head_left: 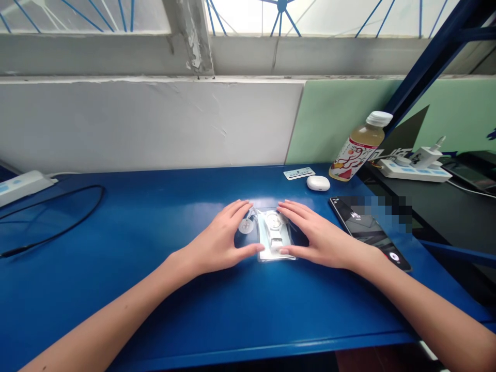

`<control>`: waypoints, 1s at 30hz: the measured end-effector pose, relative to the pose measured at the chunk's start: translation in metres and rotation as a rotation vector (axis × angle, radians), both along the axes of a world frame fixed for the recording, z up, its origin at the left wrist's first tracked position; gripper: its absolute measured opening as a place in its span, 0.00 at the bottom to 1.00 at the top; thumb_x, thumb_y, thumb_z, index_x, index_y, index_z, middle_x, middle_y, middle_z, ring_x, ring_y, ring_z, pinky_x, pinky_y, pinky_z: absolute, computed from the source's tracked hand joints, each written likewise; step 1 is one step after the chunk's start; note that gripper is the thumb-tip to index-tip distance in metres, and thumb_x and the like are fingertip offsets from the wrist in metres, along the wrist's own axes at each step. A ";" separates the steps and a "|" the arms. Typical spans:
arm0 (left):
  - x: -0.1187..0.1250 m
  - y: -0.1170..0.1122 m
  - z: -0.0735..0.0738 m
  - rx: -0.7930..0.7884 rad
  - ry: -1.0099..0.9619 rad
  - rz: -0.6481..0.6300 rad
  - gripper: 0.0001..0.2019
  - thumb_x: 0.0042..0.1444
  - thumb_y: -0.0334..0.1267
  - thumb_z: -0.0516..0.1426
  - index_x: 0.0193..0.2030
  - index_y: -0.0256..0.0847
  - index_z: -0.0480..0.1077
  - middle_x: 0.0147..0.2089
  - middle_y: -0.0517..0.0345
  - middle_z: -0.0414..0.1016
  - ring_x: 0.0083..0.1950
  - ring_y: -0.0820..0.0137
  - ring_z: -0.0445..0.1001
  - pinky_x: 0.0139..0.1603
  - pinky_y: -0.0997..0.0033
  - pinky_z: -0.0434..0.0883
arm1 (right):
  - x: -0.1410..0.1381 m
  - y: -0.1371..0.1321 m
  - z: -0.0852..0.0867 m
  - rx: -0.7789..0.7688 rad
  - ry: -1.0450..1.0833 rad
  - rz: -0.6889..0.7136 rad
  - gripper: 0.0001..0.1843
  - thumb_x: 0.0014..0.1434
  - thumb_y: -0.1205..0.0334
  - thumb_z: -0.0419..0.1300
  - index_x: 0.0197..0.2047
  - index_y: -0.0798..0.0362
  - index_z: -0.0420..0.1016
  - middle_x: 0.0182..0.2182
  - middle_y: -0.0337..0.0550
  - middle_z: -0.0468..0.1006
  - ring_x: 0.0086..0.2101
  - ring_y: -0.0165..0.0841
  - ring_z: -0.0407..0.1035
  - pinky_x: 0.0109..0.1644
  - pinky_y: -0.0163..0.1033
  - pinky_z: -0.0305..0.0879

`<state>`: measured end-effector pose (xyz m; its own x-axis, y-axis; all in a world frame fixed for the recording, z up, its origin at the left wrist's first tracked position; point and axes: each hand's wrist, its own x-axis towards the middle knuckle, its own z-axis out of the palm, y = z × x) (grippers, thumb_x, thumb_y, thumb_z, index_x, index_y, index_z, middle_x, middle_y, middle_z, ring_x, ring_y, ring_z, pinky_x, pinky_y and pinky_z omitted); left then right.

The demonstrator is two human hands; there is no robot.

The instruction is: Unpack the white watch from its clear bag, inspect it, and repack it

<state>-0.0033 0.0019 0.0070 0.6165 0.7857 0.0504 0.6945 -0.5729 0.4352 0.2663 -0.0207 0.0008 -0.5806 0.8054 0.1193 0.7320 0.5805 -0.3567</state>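
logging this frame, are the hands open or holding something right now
Left hand: open, thumb at the packet, contact unclear.
Right hand: open, thumb over the packet, contact unclear.

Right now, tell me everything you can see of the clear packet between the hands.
The clear packet looks like plastic, is rectangular and lies flat on the blue table. Through it show a round, whitish dial-like piece, a strap-like part below and a pale backing. The thumb of the left hand is at the packet's left edge; that of the right hand overlaps its right side. Its seal cannot be made out.
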 end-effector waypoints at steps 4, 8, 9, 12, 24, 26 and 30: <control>0.000 -0.001 0.001 -0.050 0.065 -0.084 0.52 0.55 0.64 0.58 0.75 0.33 0.43 0.77 0.43 0.43 0.77 0.52 0.39 0.73 0.47 0.52 | 0.001 0.001 -0.001 -0.032 0.001 0.013 0.47 0.61 0.37 0.56 0.72 0.61 0.52 0.70 0.59 0.54 0.70 0.49 0.45 0.70 0.57 0.53; 0.000 0.000 0.000 -0.044 0.071 -0.089 0.51 0.54 0.63 0.60 0.74 0.31 0.46 0.76 0.42 0.46 0.77 0.51 0.40 0.72 0.48 0.53 | 0.004 0.001 0.000 -0.053 -0.004 0.038 0.56 0.56 0.33 0.59 0.74 0.61 0.46 0.72 0.59 0.48 0.70 0.50 0.40 0.70 0.58 0.50; 0.000 0.000 0.000 -0.041 0.068 -0.090 0.51 0.54 0.63 0.60 0.74 0.31 0.47 0.75 0.41 0.47 0.77 0.51 0.41 0.72 0.48 0.53 | 0.005 0.001 0.000 -0.059 -0.013 0.038 0.58 0.55 0.32 0.60 0.74 0.62 0.44 0.72 0.59 0.46 0.71 0.50 0.39 0.70 0.58 0.50; 0.000 0.001 0.001 -0.037 0.051 -0.097 0.50 0.54 0.60 0.61 0.73 0.32 0.48 0.75 0.40 0.48 0.76 0.50 0.43 0.72 0.47 0.55 | 0.007 0.002 0.002 -0.083 -0.047 0.026 0.62 0.53 0.31 0.60 0.74 0.65 0.43 0.72 0.61 0.44 0.71 0.51 0.37 0.71 0.58 0.49; -0.007 0.002 -0.003 -0.044 0.037 -0.130 0.51 0.55 0.63 0.59 0.75 0.38 0.42 0.76 0.42 0.43 0.76 0.48 0.39 0.72 0.44 0.53 | 0.006 0.004 -0.001 -0.148 0.021 0.032 0.62 0.51 0.31 0.63 0.75 0.57 0.42 0.72 0.59 0.46 0.70 0.54 0.41 0.70 0.61 0.50; -0.008 0.002 -0.003 -0.047 0.033 -0.132 0.52 0.53 0.65 0.59 0.75 0.39 0.42 0.76 0.41 0.43 0.76 0.46 0.39 0.71 0.43 0.53 | 0.007 0.004 0.001 -0.138 0.023 0.023 0.61 0.51 0.32 0.63 0.75 0.57 0.41 0.72 0.60 0.46 0.70 0.55 0.40 0.69 0.62 0.50; -0.007 0.002 -0.003 -0.064 0.057 -0.119 0.56 0.52 0.67 0.59 0.76 0.36 0.40 0.76 0.38 0.41 0.76 0.46 0.38 0.71 0.44 0.52 | 0.009 0.004 0.002 -0.117 0.002 0.006 0.61 0.51 0.33 0.64 0.74 0.58 0.43 0.72 0.61 0.48 0.70 0.56 0.40 0.69 0.62 0.50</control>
<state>-0.0105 0.0036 0.0045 0.7060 0.7074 -0.0353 0.6479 -0.6249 0.4355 0.2753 -0.0164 0.0025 -0.5856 0.8102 0.0260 0.7275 0.5395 -0.4239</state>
